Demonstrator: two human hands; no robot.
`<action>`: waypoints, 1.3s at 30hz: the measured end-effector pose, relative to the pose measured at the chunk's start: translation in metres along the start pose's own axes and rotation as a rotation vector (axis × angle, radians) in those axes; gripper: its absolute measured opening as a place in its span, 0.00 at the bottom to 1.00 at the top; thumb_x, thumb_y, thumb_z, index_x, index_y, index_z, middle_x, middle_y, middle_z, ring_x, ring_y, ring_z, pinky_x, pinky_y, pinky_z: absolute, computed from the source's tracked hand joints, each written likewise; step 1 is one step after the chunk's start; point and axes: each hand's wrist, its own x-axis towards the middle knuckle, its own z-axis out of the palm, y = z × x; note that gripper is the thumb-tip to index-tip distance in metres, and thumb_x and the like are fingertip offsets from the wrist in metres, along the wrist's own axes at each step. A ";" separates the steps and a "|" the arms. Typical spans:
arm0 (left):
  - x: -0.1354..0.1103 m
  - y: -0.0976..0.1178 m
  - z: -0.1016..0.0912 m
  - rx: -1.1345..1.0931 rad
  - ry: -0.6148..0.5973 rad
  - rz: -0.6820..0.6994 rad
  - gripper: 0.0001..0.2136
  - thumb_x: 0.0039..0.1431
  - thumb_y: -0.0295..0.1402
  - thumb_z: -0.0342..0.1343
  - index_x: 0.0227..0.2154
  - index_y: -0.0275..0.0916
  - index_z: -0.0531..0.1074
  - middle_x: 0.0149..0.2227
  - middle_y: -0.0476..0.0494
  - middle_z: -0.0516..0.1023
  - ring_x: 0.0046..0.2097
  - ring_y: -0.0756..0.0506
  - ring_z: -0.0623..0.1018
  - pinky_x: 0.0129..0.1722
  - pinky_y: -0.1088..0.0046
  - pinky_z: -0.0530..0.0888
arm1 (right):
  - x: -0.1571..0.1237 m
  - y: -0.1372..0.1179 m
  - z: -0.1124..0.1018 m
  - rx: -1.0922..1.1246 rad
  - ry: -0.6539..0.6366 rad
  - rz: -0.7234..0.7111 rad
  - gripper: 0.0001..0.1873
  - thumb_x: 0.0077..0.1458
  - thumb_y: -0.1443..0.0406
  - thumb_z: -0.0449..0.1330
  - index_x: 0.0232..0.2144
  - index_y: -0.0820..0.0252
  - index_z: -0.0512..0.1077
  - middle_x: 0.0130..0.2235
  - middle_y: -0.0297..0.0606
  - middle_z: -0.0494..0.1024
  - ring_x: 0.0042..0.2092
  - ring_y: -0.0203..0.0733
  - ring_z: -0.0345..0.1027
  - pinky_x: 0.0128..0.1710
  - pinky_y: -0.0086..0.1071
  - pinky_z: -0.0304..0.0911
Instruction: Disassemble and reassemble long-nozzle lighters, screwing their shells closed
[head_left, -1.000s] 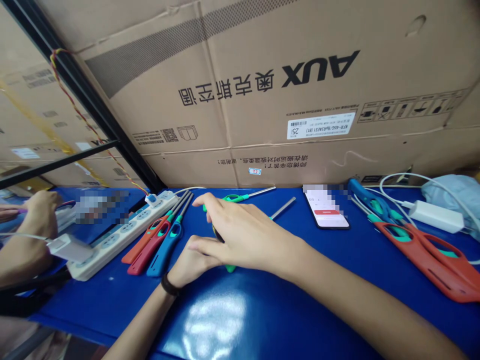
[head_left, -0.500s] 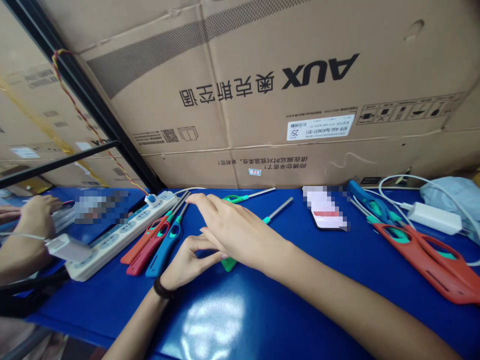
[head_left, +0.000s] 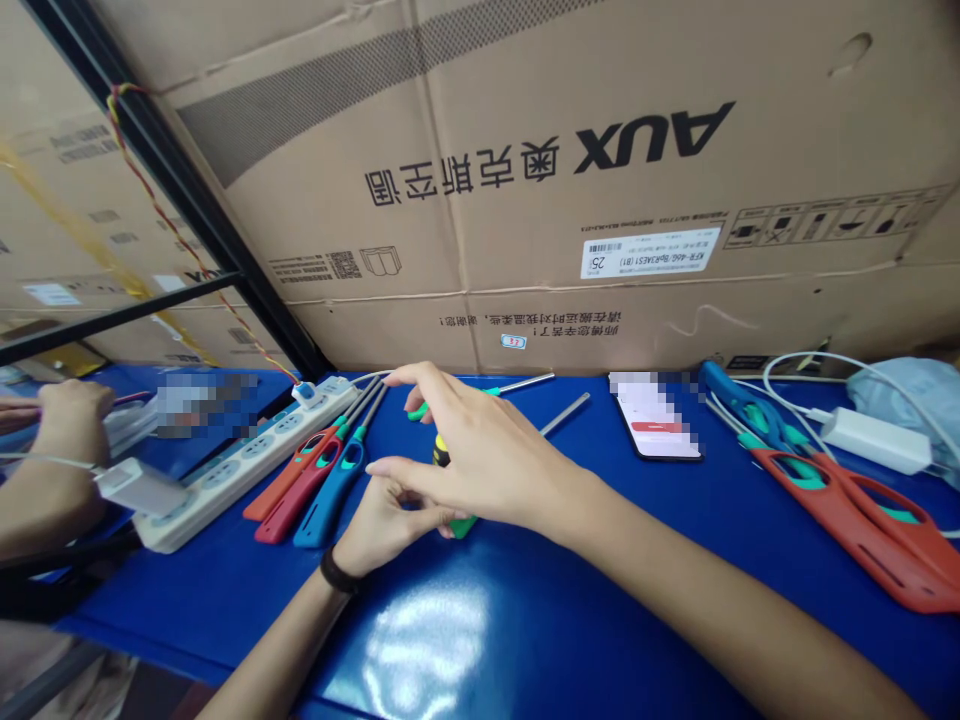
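My left hand (head_left: 391, 532), with a dark band at the wrist, is closed with thumb and fingertips on the end of a green long-nosed lighter (head_left: 465, 527). Most of that lighter is hidden; a metal nozzle pokes out to the right. Over it arches my right hand (head_left: 491, 450), thumb and index finger apart, the thumb against my left hand. Between them shows a small yellow-and-black thing (head_left: 441, 452), mostly covered, its kind unclear. Behind lies another green lighter (head_left: 491, 391). To the left rest an orange lighter (head_left: 289, 475), a red lighter (head_left: 296, 500) and a blue lighter (head_left: 330, 495).
A white power strip (head_left: 240, 465) with a charger (head_left: 142, 487) runs along the left. Right of my hands are a phone (head_left: 652, 420), orange lighters (head_left: 847, 530), a blue lighter (head_left: 757, 410) and a white adapter (head_left: 874, 440). A large carton (head_left: 525, 240) stands behind. Another person's arm (head_left: 60, 470) is far left.
My right hand's index finger and thumb have spread apart and curled, uncovering the yellow-and-black thing. My left hand stays at the green lighter's end. The view has shifted slightly.
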 end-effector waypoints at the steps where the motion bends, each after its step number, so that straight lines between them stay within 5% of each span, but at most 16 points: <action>1: 0.000 0.000 0.001 -0.005 0.012 -0.009 0.10 0.45 0.32 0.62 0.14 0.34 0.74 0.17 0.45 0.78 0.21 0.48 0.78 0.22 0.79 0.75 | 0.000 0.000 -0.003 -0.023 -0.008 0.015 0.29 0.53 0.54 0.60 0.52 0.61 0.59 0.43 0.42 0.74 0.42 0.45 0.71 0.38 0.37 0.66; 4: 0.001 -0.002 0.002 -0.011 0.038 -0.025 0.10 0.44 0.32 0.64 0.14 0.33 0.73 0.17 0.44 0.78 0.21 0.48 0.78 0.22 0.79 0.75 | 0.000 -0.002 -0.011 -0.059 -0.056 0.067 0.28 0.50 0.50 0.61 0.48 0.60 0.63 0.38 0.40 0.77 0.39 0.46 0.72 0.36 0.38 0.65; 7: 0.000 -0.006 0.004 -0.008 0.044 -0.027 0.10 0.44 0.32 0.65 0.16 0.33 0.74 0.18 0.44 0.79 0.21 0.48 0.78 0.24 0.78 0.75 | 0.001 -0.004 -0.013 -0.011 -0.081 0.113 0.20 0.50 0.60 0.64 0.44 0.61 0.66 0.36 0.39 0.78 0.38 0.44 0.73 0.36 0.35 0.66; 13: 0.001 -0.013 -0.006 0.071 0.023 0.039 0.08 0.42 0.33 0.67 0.20 0.33 0.77 0.19 0.46 0.78 0.21 0.50 0.75 0.22 0.80 0.71 | 0.001 -0.003 -0.004 0.125 -0.091 0.106 0.21 0.52 0.71 0.59 0.50 0.65 0.63 0.40 0.43 0.77 0.41 0.43 0.73 0.40 0.33 0.66; 20: -0.001 -0.012 -0.022 0.162 -0.049 0.133 0.04 0.49 0.30 0.62 0.22 0.37 0.80 0.21 0.49 0.79 0.23 0.51 0.73 0.24 0.81 0.69 | -0.001 -0.006 -0.008 0.135 -0.162 0.074 0.24 0.55 0.71 0.55 0.54 0.66 0.59 0.44 0.49 0.77 0.47 0.48 0.71 0.43 0.39 0.66; 30: -0.001 -0.007 -0.005 0.144 0.096 0.152 0.09 0.47 0.32 0.62 0.18 0.32 0.74 0.20 0.47 0.77 0.24 0.49 0.74 0.22 0.80 0.71 | -0.002 -0.006 -0.002 0.118 -0.155 0.035 0.23 0.55 0.69 0.57 0.53 0.66 0.60 0.43 0.50 0.77 0.43 0.46 0.73 0.41 0.39 0.68; 35: 0.001 -0.003 -0.009 0.142 0.013 0.192 0.04 0.46 0.30 0.63 0.26 0.35 0.79 0.29 0.47 0.81 0.32 0.47 0.78 0.32 0.77 0.75 | -0.002 -0.004 0.001 0.144 -0.148 0.011 0.22 0.56 0.72 0.53 0.54 0.66 0.59 0.42 0.48 0.76 0.39 0.42 0.73 0.39 0.35 0.68; 39: 0.000 -0.004 -0.015 0.150 -0.062 0.218 0.06 0.52 0.29 0.59 0.25 0.38 0.80 0.27 0.49 0.81 0.33 0.47 0.78 0.33 0.78 0.74 | -0.001 -0.002 0.005 0.172 -0.140 -0.008 0.22 0.57 0.72 0.53 0.55 0.65 0.58 0.42 0.47 0.76 0.39 0.41 0.73 0.39 0.34 0.68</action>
